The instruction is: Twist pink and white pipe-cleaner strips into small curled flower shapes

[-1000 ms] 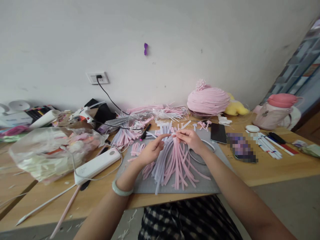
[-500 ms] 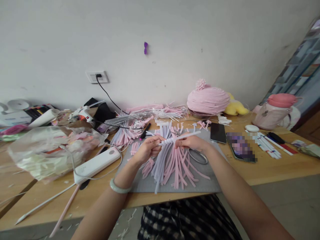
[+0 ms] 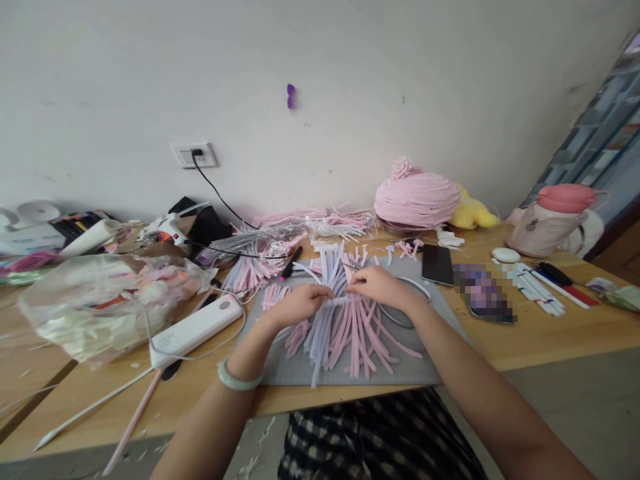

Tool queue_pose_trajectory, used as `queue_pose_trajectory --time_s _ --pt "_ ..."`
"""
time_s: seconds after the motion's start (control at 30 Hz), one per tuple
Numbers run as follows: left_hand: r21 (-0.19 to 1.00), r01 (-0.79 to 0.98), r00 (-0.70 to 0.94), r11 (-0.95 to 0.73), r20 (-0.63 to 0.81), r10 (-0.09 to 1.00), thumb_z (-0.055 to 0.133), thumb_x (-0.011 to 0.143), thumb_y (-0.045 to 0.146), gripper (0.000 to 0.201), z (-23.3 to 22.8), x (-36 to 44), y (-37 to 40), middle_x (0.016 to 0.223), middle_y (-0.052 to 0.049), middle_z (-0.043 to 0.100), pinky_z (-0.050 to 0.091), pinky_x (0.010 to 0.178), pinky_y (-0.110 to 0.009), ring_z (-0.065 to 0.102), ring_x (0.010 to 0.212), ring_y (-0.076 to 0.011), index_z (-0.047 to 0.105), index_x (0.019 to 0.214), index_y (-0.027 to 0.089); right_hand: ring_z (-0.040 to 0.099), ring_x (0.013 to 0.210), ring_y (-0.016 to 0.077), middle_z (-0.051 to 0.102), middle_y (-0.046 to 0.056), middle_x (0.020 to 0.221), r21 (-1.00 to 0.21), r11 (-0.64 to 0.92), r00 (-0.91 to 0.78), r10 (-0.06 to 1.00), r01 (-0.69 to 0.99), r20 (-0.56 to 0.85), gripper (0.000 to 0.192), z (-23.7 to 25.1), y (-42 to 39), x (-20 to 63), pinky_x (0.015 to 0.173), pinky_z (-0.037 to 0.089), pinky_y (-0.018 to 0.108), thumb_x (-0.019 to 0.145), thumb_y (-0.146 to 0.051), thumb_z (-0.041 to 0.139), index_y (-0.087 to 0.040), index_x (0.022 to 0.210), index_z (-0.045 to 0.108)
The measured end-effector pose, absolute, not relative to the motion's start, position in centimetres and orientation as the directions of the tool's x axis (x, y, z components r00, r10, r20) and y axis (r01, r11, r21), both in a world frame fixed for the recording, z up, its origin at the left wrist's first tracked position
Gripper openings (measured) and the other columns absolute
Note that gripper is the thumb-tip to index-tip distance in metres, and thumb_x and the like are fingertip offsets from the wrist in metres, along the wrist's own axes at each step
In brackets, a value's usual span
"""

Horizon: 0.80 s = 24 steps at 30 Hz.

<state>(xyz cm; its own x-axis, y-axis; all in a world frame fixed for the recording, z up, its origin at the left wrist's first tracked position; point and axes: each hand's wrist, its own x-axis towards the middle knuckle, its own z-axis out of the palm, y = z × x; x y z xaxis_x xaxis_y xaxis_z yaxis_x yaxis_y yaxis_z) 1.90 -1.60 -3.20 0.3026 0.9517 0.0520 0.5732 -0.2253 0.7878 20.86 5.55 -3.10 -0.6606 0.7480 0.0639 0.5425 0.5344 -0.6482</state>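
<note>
Pink and white strips (image 3: 345,327) fan out on the grey mat (image 3: 425,360), and she's binding them: left hand (image 3: 299,305) and right hand (image 3: 376,285) both pinch a white tie (image 3: 339,301) across the bundle; next likely a tight pull. Scissors (image 3: 400,313) by her right wrist, power bank (image 3: 195,331) to the left, nothing blocking
</note>
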Motion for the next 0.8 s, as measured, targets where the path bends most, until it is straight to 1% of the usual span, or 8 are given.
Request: queue_pose_trajectory --time_s 0.07,0.13,0.2,0.3,0.4,0.53,0.7,0.8 --pt "0.802 0.568 0.134 -0.187 0.135 0.982 0.041 0.072 0.021 0.022 -3.9 1.9 -1.0 0.060 0.001 0.053 0.036 0.053 -0.021 0.046 0.056 -0.0118 0.063 0.076 0.016 0.056 0.064 0.0144 0.066 0.003 0.069 -0.616 0.552 -0.546 0.807 0.562 0.224 0.020 -3.3 5.4 20.5 0.057 0.034 0.023 0.075 -0.030 0.055 -0.016 0.072 0.068" --pt "0.843 0.518 0.006 -0.148 0.169 0.986 0.040 0.076 0.028 0.022 -4.6 1.9 -0.5 0.054 0.003 0.047 0.033 0.050 -0.021 0.042 0.051 -0.0107 0.060 0.075 0.016 0.058 0.071 0.0157 0.068 0.004 0.076 -0.585 0.572 -0.469 0.816 0.574 0.337 0.018 -3.4 5.2 20.3 0.062 0.036 0.024 0.078 -0.029 0.054 -0.017 0.075 0.068" --pt "0.885 0.444 -0.020 -0.140 0.166 0.986 0.041 0.078 0.034 0.024 -4.8 2.1 -0.4 0.049 0.006 0.038 0.029 0.046 -0.019 0.036 0.045 -0.0089 0.056 0.075 0.016 0.058 0.073 0.0164 0.068 0.005 0.079 -0.548 0.610 -0.442 0.792 0.573 0.421 0.017 -3.4 5.1 20.3 0.064 0.037 0.025 0.079 -0.028 0.054 -0.018 0.077 0.068" --pt "0.940 0.297 0.050 -0.167 0.159 0.986 0.044 0.078 0.041 0.026 -4.6 2.4 -0.8 0.047 0.009 0.029 0.021 0.041 -0.018 0.027 0.041 -0.0065 0.052 0.080 0.016 0.059 0.071 0.0164 0.068 0.005 0.077 -0.499 0.670 -0.420 0.738 0.550 0.529 0.017 -3.5 5.1 20.5 0.065 0.038 0.025 0.079 -0.029 0.055 -0.017 0.078 0.067" --pt "0.970 0.153 0.113 -0.189 0.173 0.978 0.049 0.077 0.044 0.028 -4.1 2.7 -1.4 0.045 0.011 0.023 0.015 0.040 -0.018 0.022 0.038 -0.0052 0.048 0.084 0.017 0.059 0.070 0.0162 0.067 0.005 0.076 -0.488 0.693 -0.405 0.713 0.531 0.572 0.017 -3.5 5.1 20.6 0.064 0.038 0.025 0.079 -0.028 0.055 -0.018 0.078 0.067" --pt "0.976 0.050 0.089 -0.211 0.206 0.974 0.054 0.074 0.045 0.030 -3.8 3.0 -1.8 0.045 0.011 0.025 0.015 0.039 -0.017 0.023 0.037 -0.0041 0.045 0.076 0.017 0.058 0.069 0.0161 0.067 0.005 0.076 -0.494 0.705 -0.395 0.701 0.509 0.594 0.017 -3.4 5.0 20.6 0.064 0.039 0.025 0.080 -0.029 0.054 -0.018 0.077 0.067" --pt "0.972 0.082 0.060 -0.221 0.216 0.975 0.054 0.074 0.044 0.029 -3.6 3.0 -2.0 0.047 0.010 0.027 0.017 0.040 -0.017 0.025 0.039 -0.0042 0.046 0.071 0.017 0.058 0.068 0.0160 0.067 0.005 0.074 -0.466 0.736 -0.399 0.665 0.491 0.631 0.017 -3.3 4.7 20.6 0.064 0.039 0.025 0.080 -0.028 0.054 -0.018 0.075 0.067" --pt "0.967 0.108 0.102 -0.232 0.221 0.970 0.053 0.076 0.043 0.026 -3.7 2.8 -2.1 0.048 0.010 0.025 0.018 0.041 -0.018 0.024 0.040 -0.0048 0.049 0.079 0.017 0.058 0.067 0.0158 0.066 0.006 0.073 -0.442 0.762 -0.393 0.632 0.473 0.668 0.018 -3.3 4.6 20.7 0.063 0.039 0.024 0.081 -0.029 0.054 -0.017 0.076 0.067"
